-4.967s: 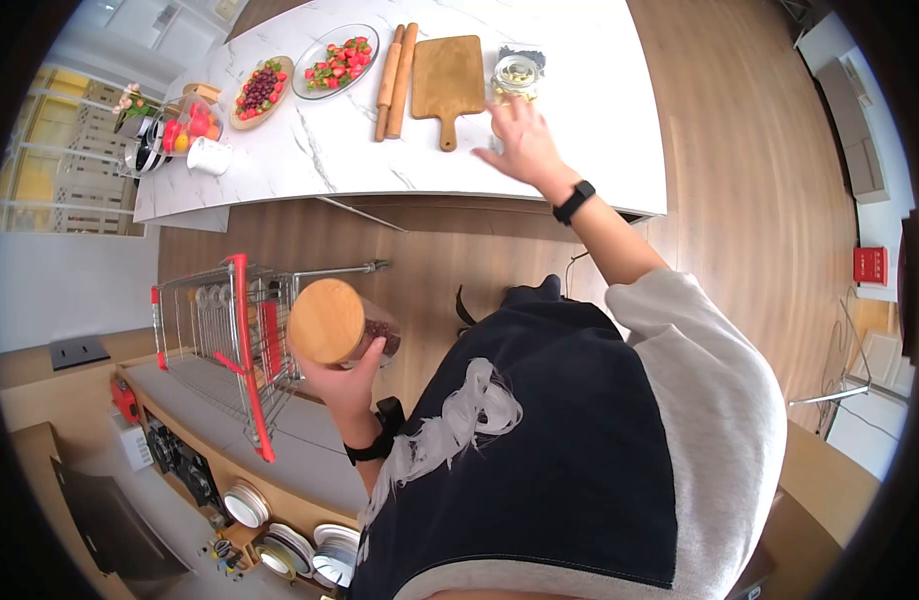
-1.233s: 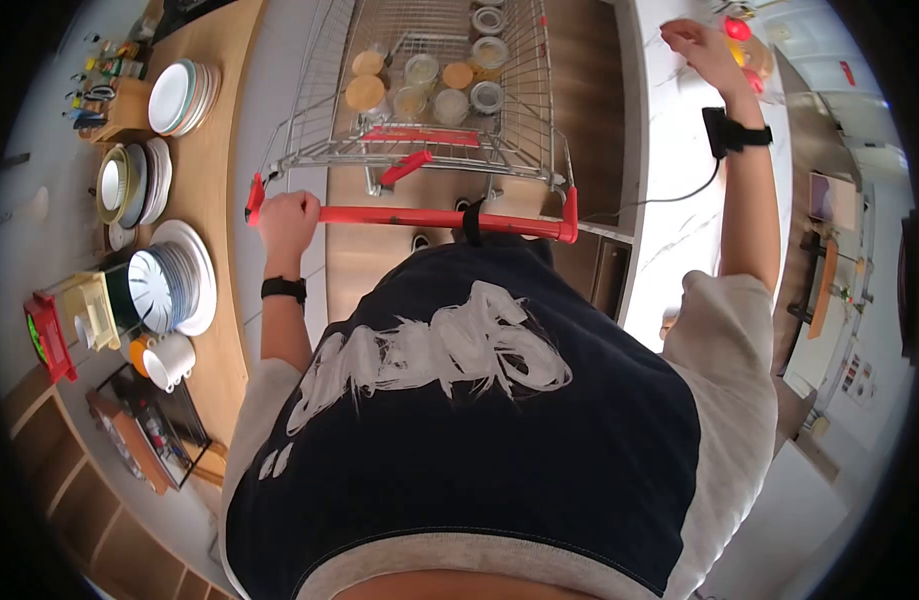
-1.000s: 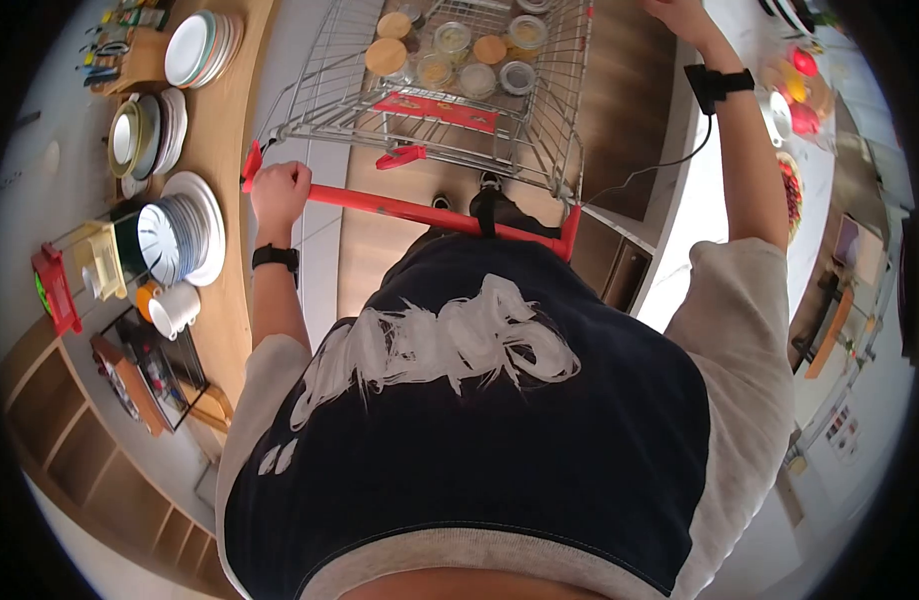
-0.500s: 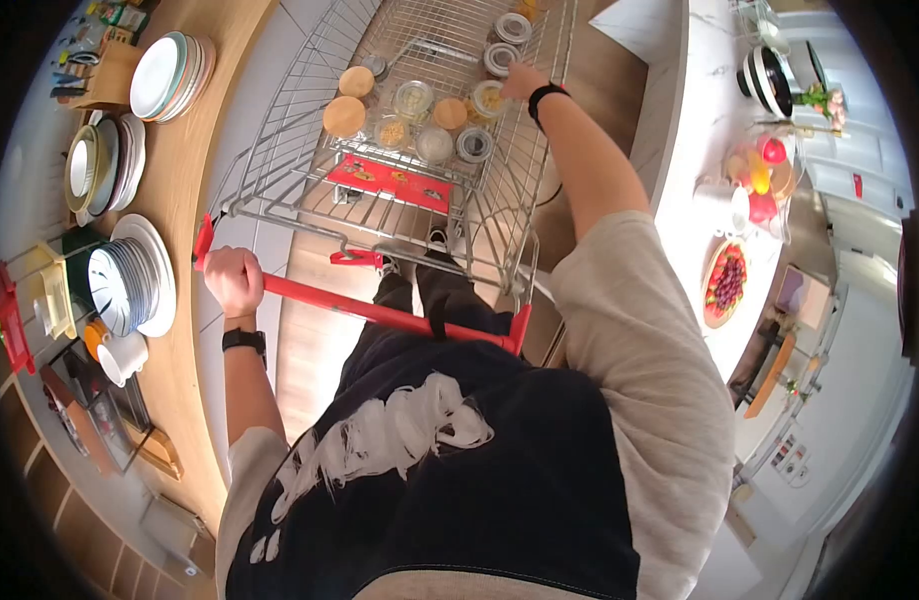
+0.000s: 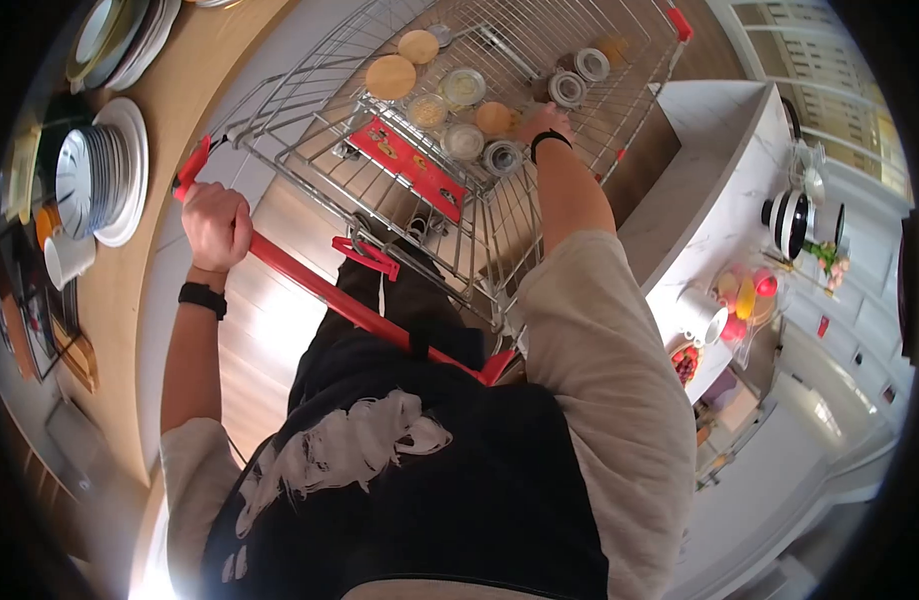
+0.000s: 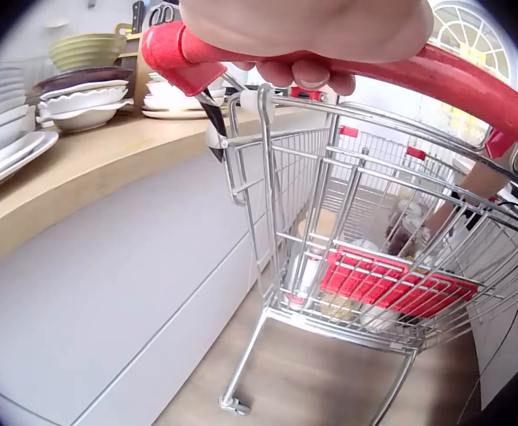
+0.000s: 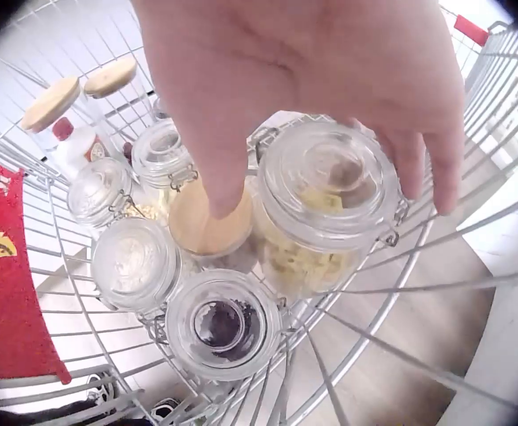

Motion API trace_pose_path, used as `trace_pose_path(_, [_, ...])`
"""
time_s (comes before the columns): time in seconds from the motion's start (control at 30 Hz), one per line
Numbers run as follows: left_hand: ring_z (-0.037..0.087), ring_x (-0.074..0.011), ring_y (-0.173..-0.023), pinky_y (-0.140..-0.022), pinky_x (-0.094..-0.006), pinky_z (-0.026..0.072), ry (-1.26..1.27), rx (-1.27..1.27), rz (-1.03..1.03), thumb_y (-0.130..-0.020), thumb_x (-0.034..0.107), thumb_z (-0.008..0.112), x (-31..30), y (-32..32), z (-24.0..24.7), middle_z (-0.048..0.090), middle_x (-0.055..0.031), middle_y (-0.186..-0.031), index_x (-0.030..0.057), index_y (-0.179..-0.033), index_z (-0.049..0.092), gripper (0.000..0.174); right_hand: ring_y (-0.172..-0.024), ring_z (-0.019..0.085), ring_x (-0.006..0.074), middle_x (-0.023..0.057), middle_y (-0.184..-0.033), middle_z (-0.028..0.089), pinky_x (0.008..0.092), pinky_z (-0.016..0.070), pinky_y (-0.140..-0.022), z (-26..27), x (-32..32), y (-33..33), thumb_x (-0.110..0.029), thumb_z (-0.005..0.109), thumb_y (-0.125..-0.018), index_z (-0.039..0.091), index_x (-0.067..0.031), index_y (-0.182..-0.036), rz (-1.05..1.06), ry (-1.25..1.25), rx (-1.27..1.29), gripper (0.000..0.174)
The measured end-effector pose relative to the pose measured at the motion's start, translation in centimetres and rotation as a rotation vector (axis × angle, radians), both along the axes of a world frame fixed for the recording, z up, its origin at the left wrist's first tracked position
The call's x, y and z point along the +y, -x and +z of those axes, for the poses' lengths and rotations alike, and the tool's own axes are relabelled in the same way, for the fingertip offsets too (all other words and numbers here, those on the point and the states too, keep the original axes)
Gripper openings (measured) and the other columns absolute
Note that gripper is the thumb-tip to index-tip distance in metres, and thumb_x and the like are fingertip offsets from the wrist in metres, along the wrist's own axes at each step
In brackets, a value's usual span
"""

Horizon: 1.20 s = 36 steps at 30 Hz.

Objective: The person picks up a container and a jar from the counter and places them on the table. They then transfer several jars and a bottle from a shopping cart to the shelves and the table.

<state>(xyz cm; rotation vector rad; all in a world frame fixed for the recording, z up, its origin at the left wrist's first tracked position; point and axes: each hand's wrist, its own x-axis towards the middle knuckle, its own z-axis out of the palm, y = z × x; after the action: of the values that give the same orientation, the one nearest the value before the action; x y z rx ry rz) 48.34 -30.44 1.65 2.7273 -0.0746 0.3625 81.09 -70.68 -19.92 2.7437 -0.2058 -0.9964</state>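
Note:
At the left end of the red cart handle, my left hand grips the bar; in the left wrist view curled fingers show under it. My right hand is inside the wire cart, palm down over a clip-top glass jar with pale yellow pieces. In the right wrist view its fingers are spread, thumb above a round wooden lid, the others past the jar's far side. Whether they touch the glass I cannot tell. Beside it stand a jar with dark contents and one with whitish contents.
More jars, some with wooden lids, stand in the cart. Stacked plates and a white mug are on the wooden counter at left. At right, a marble-topped counter holds fruit and a white cup.
My right hand came from above the marble counter into the cart and now hovers around the jar with yellow pieces. My left hand stays on the handle; the head view has turned.

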Motion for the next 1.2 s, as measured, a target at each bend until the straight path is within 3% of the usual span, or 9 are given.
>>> trace_pose_path(0.17, [0.051,-0.0304,-0.060,-0.066,-0.0399,0.0402,0.009,-0.017,-0.004,-0.072,0.008,0.061,0.2,0.1,-0.3,0.052,-0.0086,-0.059,0.0067,-0.061,0.054,0.013,-0.135,0.047,0.0415,0.0259,-0.154,0.033,0.0510,0.0487,-0.106,-4.1,-2.3,-1.7,-0.048,0.086,-0.075,0.021,-0.0078,-0.155,0.058,-0.112,-0.049,0.110])
trace_pose_path(0.47, [0.052,-0.0299,-0.060,-0.068,-0.0392,0.0423,0.003,-0.059,-0.027,-0.073,0.009,0.062,0.7,0.6,-0.8,0.054,-0.0087,-0.060,0.0071,-0.061,0.055,0.015,-0.128,0.054,0.0414,0.0268,-0.145,0.042,0.0509,0.0516,-0.100,3.4,-0.8,-1.9,-0.053,0.083,-0.073,0.034,-0.0080,-0.147,0.204,-0.049,-0.076,0.099])
trace_pose_path(0.73, [0.055,-0.0292,-0.061,-0.068,-0.0403,0.0436,-0.033,-0.147,-0.034,-0.076,0.013,0.062,0.7,0.7,-1.1,0.055,-0.0088,-0.059,0.0080,-0.059,0.055,0.019,-0.123,0.058,0.0425,0.0266,-0.141,0.049,0.0503,0.0506,-0.100,15.9,-2.7,0.5,-0.058,0.079,-0.070,0.040,-0.0061,-0.145,0.220,-0.240,-0.287,0.099])
trace_pose_path(0.93, [0.064,-0.0308,-0.070,-0.068,-0.0437,0.0480,-0.086,0.033,0.009,-0.076,0.017,0.062,0.8,0.3,-1.2,0.062,-0.0106,-0.063,0.0085,-0.062,0.061,0.017,-0.122,0.059,0.0407,0.0269,-0.130,0.059,0.0477,0.0496,-0.100,31.6,-4.6,9.0,-0.040,0.081,-0.069,0.044,-0.0042,-0.144,0.424,-0.601,-0.622,0.091])
trace_pose_path(0.97, [0.068,-0.0331,-0.080,-0.074,-0.0455,0.0525,-0.011,0.239,0.059,-0.078,0.017,0.063,0.3,-0.1,0.1,0.069,-0.0134,-0.075,0.0065,-0.076,0.068,0.012,-0.123,0.059,0.0394,0.0254,-0.131,0.060,0.0459,0.0495,-0.100,33.7,-5.0,10.2,-0.037,0.081,-0.070,0.044,-0.0033,-0.144,0.476,-0.692,-0.714,0.089])
trace_pose_path(1.03, [0.066,-0.0365,-0.103,-0.089,-0.0454,0.0541,0.291,0.124,-0.016,-0.086,0.019,0.064,-0.7,-0.4,-0.5,0.066,-0.0196,-0.119,0.0029,-0.115,0.068,0.034,-0.124,0.058,0.0386,0.0218,-0.135,0.060,0.0446,0.0479,-0.102,38.6,-5.1,13.1,-0.032,0.076,-0.076,0.044,-0.0015,-0.146,0.579,-0.779,-0.806,0.083])
trace_pose_path(1.07, [0.061,-0.0379,-0.114,-0.094,-0.0461,0.0529,0.257,-0.076,-0.098,-0.087,0.019,0.065,-2.3,-1.1,0.1,0.061,-0.0220,-0.127,0.0015,-0.123,0.063,0.040,-0.123,0.059,0.0376,0.0210,-0.135,0.060,0.0441,0.0465,-0.104,39.5,-5.8,13.3,-0.033,0.075,-0.075,0.044,-0.0005,-0.146,0.724,-0.834,-0.885,0.084])
trace_pose_path(1.13, [0.055,-0.0398,-0.122,-0.104,-0.0468,0.0473,0.363,-0.084,-0.054,-0.081,0.014,0.071,-8.1,-1.9,7.4,0.058,-0.0233,-0.129,-0.0001,-0.135,0.054,0.058,-0.128,0.054,0.0383,0.0226,-0.142,0.054,0.0439,0.0410,-0.109,43.0,-5.5,15.6,-0.035,0.074,-0.073,0.039,0.0004,-0.150,0.710,-0.882,-0.931,0.091])
trace_pose_path(1.2, [0.049,-0.0416,-0.128,-0.109,-0.0486,0.0411,0.530,-0.220,-0.234,-0.074,0.025,0.083,-12.9,-3.0,12.2,0.050,-0.0249,-0.136,0.0011,-0.146,0.040,0.087,-0.137,0.046,0.0361,0.0187,-0.150,0.047,0.0434,0.0333,-0.116,47.3,-4.0,18.3,-0.014,0.072,-0.067,0.035,0.0005,-0.152,0.690,-0.894,-0.994,0.095])
